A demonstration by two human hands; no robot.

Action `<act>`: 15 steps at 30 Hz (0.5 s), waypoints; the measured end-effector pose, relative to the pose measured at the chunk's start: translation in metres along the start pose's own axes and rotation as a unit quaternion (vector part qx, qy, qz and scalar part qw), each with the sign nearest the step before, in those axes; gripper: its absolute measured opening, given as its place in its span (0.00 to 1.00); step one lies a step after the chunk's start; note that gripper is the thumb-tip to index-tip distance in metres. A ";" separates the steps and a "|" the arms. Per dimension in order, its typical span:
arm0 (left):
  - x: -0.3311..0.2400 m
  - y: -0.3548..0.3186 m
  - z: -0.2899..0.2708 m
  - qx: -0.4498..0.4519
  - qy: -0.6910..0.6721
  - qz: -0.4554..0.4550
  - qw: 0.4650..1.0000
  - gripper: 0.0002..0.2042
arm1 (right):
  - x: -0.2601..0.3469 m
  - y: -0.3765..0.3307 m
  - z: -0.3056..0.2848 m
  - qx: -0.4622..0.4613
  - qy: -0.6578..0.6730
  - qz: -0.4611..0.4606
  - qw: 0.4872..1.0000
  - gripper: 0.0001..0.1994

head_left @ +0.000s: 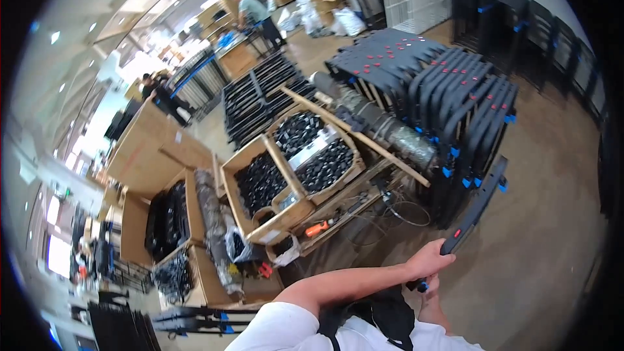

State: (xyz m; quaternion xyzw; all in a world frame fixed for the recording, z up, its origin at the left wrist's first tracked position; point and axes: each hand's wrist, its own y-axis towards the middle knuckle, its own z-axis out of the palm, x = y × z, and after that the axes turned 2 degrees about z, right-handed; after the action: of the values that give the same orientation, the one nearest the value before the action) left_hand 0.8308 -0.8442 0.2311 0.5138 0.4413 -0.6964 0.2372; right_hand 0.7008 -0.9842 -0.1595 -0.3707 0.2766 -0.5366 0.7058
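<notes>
A long black frame (pixel 478 207), seen edge-on, slants up and away to the right, with a red spot on its side and blue tips at its far end. My left hand (pixel 430 259) is closed around its near end, the left forearm reaching across in front of me. Just below it, my right hand (pixel 429 286) is closed on a black end piece (pixel 416 284) with a bit of blue; whether this belongs to the same frame is unclear. Past the held frame stands a row of similar black curved frames (pixel 448 81) with red spots and blue feet.
Divided cartons (pixel 300 205) of small black parts stand ahead, with a wooden stick (pixel 357 135) and plastic-wrapped rolls (pixel 406 140) beside them. An orange-handled tool (pixel 317 229) and wire loops (pixel 406 211) lie lower down. Two people (pixel 257 16) work farther back.
</notes>
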 end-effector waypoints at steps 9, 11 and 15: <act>-0.004 -0.113 -0.087 0.042 0.025 0.022 0.999 0.13 | 0.000 0.032 0.052 -0.059 -0.115 -0.079 0.988 0.31; -0.011 -0.126 -0.120 0.036 0.017 0.066 0.997 0.11 | 0.008 0.023 0.051 -0.079 -0.115 -0.118 0.983 0.30; -0.015 -0.201 -0.190 -0.120 -0.016 0.121 0.985 0.10 | -0.008 -0.110 0.199 0.002 -0.200 -0.156 0.967 0.28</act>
State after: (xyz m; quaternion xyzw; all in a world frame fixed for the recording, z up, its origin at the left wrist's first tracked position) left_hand 0.7748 -0.5823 0.3037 0.5200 0.4524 -0.6129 0.3863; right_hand 0.7945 -0.9480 0.0443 -0.5079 0.0676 -0.5551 0.6552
